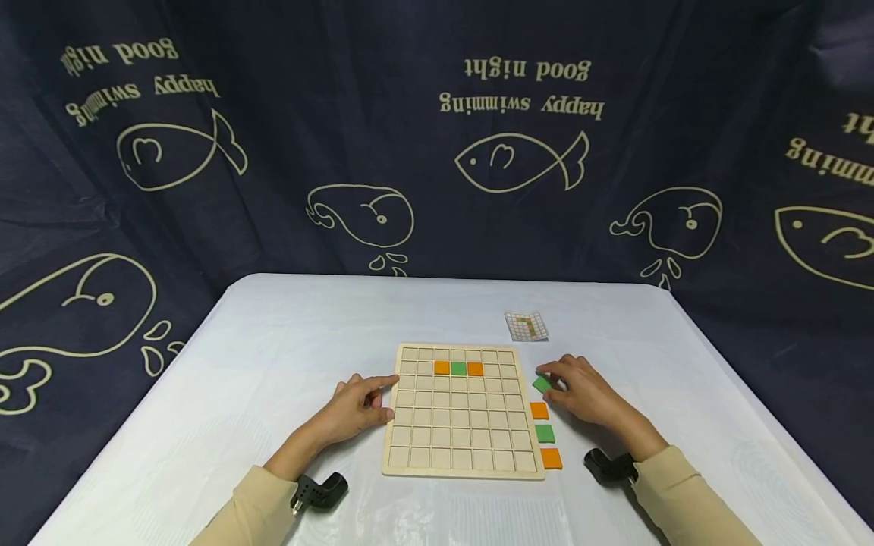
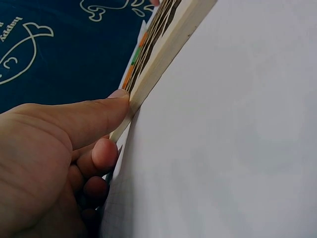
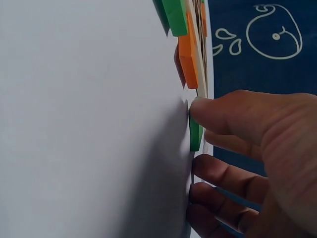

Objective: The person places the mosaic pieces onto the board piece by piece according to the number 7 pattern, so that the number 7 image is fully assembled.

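A wooden grid board [image 1: 460, 440] lies on the table with an orange tile [image 1: 441, 368], a green tile [image 1: 458, 368] and another orange tile [image 1: 475, 369] side by side in its second row. Along the board's left edge, my left hand [image 1: 355, 408] rests its extended index finger and its thumb against the frame. My right hand [image 1: 583, 388], just off the board's right side, pinches a loose green tile [image 3: 195, 134] between thumb and index finger, low over the table. Its other fingers, loosely bent, reach down at the tabletop in the right wrist view.
Below the right hand, an orange tile [image 1: 539, 411], a green tile [image 1: 545, 434] and an orange tile [image 1: 551, 459] line the board's right edge. A small printed pattern card [image 1: 526, 326] lies beyond the board. A dark curtain [image 1: 437, 152] hangs behind the white table [image 1: 328, 318].
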`<state>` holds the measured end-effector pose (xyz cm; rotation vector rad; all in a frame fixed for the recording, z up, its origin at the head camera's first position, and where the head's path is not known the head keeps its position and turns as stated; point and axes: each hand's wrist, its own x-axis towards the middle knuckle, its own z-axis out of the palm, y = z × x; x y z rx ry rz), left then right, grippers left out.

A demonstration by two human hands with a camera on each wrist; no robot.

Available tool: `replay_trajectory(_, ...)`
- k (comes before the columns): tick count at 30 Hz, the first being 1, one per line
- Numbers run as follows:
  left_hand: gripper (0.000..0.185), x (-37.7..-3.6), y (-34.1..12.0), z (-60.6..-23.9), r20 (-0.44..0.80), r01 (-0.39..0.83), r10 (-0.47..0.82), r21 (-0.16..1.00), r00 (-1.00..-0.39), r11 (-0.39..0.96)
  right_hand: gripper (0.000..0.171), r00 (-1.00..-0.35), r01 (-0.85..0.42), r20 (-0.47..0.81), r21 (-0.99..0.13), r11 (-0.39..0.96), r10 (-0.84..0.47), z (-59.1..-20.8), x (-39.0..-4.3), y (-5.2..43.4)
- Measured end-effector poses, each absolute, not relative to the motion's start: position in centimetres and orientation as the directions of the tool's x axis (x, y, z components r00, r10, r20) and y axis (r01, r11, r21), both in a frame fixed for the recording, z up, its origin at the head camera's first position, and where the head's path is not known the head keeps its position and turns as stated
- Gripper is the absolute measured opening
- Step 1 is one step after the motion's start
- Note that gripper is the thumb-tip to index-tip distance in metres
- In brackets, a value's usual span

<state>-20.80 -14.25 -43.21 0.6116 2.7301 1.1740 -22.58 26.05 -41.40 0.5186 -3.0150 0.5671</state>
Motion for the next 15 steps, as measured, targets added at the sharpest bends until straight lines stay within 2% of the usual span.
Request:
replay_trajectory(4, 0.058, -20.78, -14.28, -43.2, 0.058, 0.319, 0.404, 0.72, -0.913, 0.617, 0.039, -0.945, -0.324, 0.061, -0.341, 0.883, -0.322, -41.42, -22.84, 26.0)
replay_trajectory(15, 0.058, -20.84, -14.32, -43.26, 0.059, 0.319, 0.407, 0.726, -0.912, 0.609, 0.03, -0.944, -0.327, 0.091, -0.36, 0.874, -0.317, -41.54, -22.52, 26.23)
